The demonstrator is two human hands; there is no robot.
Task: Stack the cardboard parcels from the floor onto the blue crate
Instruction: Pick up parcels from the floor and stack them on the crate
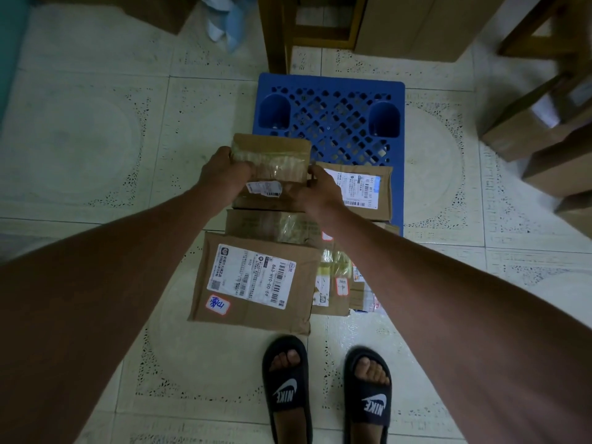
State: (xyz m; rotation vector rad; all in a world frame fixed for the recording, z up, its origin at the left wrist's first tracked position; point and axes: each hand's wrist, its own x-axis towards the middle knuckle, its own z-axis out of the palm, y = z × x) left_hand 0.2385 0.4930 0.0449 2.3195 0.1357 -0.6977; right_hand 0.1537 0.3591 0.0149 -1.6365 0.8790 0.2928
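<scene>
Pale patterned floor tiles [96, 129]; wooden furniture legs [277, 33] at back; dim light.

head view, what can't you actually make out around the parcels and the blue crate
- Head view: the fingers of the left hand and right hand, hidden behind the taped brown cardboard parcel they hold.
- Near left corner of the blue plastic lattice crate, covered by that parcel.
- Small parcels on the floor, partly hidden by the right forearm.
- Fine print on the large parcel's white shipping label, too small.
</scene>
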